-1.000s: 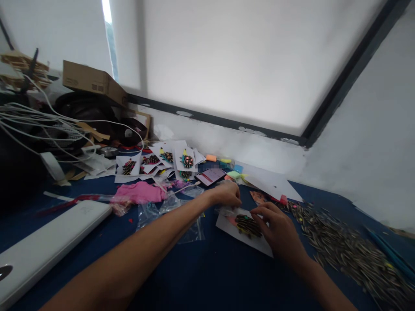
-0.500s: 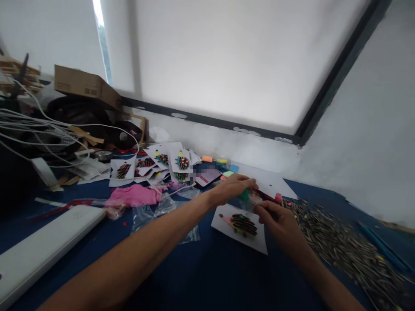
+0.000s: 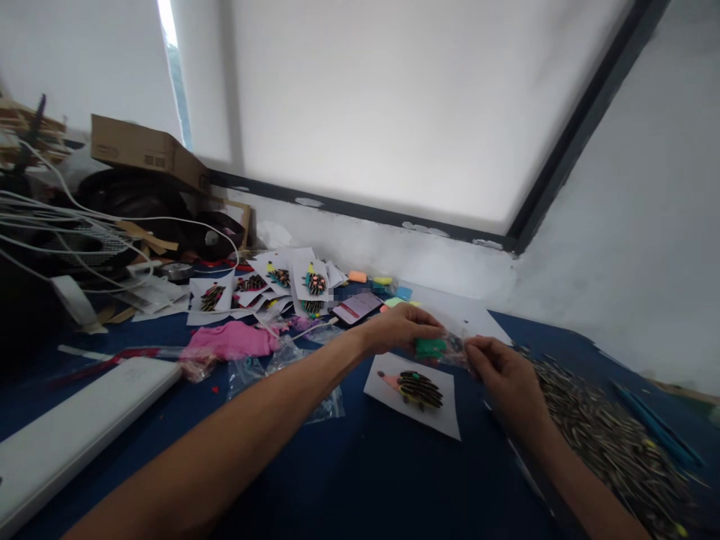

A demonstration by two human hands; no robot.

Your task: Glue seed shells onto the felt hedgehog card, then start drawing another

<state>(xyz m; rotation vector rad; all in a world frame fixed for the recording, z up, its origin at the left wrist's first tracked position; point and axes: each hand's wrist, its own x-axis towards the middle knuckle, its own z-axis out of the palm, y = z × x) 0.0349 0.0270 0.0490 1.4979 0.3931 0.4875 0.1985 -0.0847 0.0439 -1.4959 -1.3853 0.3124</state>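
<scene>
The left hand (image 3: 402, 328) and the right hand (image 3: 511, 379) both pinch a clear plastic packet (image 3: 451, 351) with green content, over the blue tabletop (image 3: 337, 480). Near it, on the person's side, lies a white card (image 3: 448, 421) bearing a hedgehog figure (image 3: 419, 389).

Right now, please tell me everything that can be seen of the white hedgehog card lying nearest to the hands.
The white card looks like paper and lies flat, askew, on the blue table. Its hedgehog figure has a pink snout pointing left, a dark nose, dark seed-like spines with a green dot on top, yellow beneath and small dark feet. Neither the left hand nor the right hand touches it.
</scene>
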